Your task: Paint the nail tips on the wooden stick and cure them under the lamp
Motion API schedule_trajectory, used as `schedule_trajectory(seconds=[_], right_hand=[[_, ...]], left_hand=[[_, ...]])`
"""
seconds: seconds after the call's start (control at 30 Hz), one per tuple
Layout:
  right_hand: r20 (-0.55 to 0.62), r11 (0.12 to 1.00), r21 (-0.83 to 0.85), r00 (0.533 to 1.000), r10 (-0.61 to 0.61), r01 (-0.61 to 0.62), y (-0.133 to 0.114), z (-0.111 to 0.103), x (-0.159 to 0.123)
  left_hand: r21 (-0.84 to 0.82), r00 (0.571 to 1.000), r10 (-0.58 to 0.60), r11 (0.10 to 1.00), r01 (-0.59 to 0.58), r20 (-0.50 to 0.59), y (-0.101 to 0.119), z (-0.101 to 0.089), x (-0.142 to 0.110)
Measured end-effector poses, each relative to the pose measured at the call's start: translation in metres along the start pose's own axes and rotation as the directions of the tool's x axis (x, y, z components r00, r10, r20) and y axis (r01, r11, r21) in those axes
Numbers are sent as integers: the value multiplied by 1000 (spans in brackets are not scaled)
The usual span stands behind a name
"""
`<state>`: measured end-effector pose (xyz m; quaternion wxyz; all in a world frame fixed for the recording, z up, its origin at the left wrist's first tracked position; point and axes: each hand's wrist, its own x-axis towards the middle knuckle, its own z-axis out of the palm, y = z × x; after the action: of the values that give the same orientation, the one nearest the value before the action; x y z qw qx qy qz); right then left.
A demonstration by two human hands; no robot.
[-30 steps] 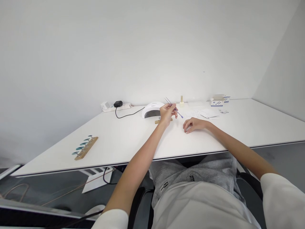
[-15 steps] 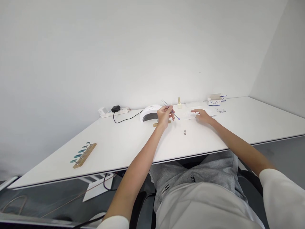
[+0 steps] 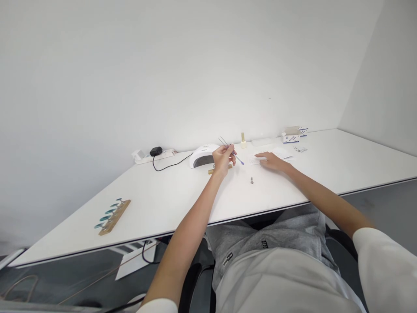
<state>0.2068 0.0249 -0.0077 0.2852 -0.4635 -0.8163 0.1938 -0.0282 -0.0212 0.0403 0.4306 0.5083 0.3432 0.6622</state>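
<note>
In my left hand (image 3: pixel 222 159) is a pair of tweezers (image 3: pixel 240 161). The two thin tips point up and left, apart and with nothing between them; the purple rounded end points down to the right. My right hand (image 3: pixel 272 161) lies over a white sheet (image 3: pixel 284 153) on the table, index finger stretched out and thumb apart from it. What is printed on the sheet is too faint to read. Between my forearms a small metal stand (image 3: pixel 252 180) rests on the table. Behind my left hand, a wooden bar (image 3: pixel 211 171) is partly hidden.
A white nail lamp (image 3: pixel 204 150) stands behind my left hand. Nearby are a nail polish bottle (image 3: pixel 243 141), small boxes (image 3: pixel 290 137) and a clear packet (image 3: pixel 300 149). A power strip (image 3: pixel 163 155) and black adapter (image 3: pixel 156 151) sit at the back left. A wooden holder (image 3: pixel 114 218) bears several teal nail tips.
My right hand has shifted slightly left over the sheet. My left hand keeps the tweezers in nearly the same pose. The whole view has shifted slightly.
</note>
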Motion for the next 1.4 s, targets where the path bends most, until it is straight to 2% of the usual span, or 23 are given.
schedule_trajectory(seconds=[0.07, 0.13, 0.23, 0.4, 0.6, 0.67, 0.73, 0.8, 0.87, 0.97, 1.1, 1.23, 1.4], right_hand=[[75, 1000, 19, 997, 20, -21, -3, 2, 0], [90, 997, 45, 994, 61, -65, -7, 0, 1], [46, 994, 62, 995, 90, -93, -9, -5, 2], [-47, 1000, -23, 999, 13, -15, -6, -7, 0], [125, 996, -70, 991, -38, 47, 0, 0, 1], [69, 996, -82, 997, -20, 26, 4, -3, 4], [-68, 997, -81, 998, 1, -7, 9, -11, 7], [-236, 995, -76, 970, 51, -70, 15, -22, 9], [-359, 983, -54, 922, 145, -176, 23, -34, 9], [-410, 958, -8, 875, 258, -286, 36, -49, 7], [-434, 929, -1, 837, 334, -371, 49, -59, 5], [-414, 924, -24, 845, 339, -382, 39, -47, 4], [-254, 942, -143, 931, 261, -303, -4, -2, 1]], left_hand=[[0, 1000, -2, 1000, 2, -3, 0, 0, 0], [-4, 1000, 2, 1000, -2, -3, 0, 0, 0], [-11, 1000, 10, 1000, -10, 1, 0, -1, 1], [-2, 1000, 10, 1000, -10, 2, 0, -1, 0], [17, 1000, 2, 1000, -2, 7, 1, 0, 1], [20, 1000, -3, 1000, 3, 5, 1, 0, 1], [18, 1000, -1, 1000, 1, 2, 1, 0, 1], [17, 1000, 0, 1000, 0, 0, 1, 0, 1], [15, 1000, 3, 1000, -3, 1, 0, 0, 1], [3, 1000, 11, 1000, -11, 12, -1, 0, 1], [14, 1000, 0, 1000, 0, 10, -1, 0, 1], [35, 1000, 0, 999, -1, 12, -1, 0, 0], [59, 1000, 3, 998, -4, 27, -3, 0, -1]])
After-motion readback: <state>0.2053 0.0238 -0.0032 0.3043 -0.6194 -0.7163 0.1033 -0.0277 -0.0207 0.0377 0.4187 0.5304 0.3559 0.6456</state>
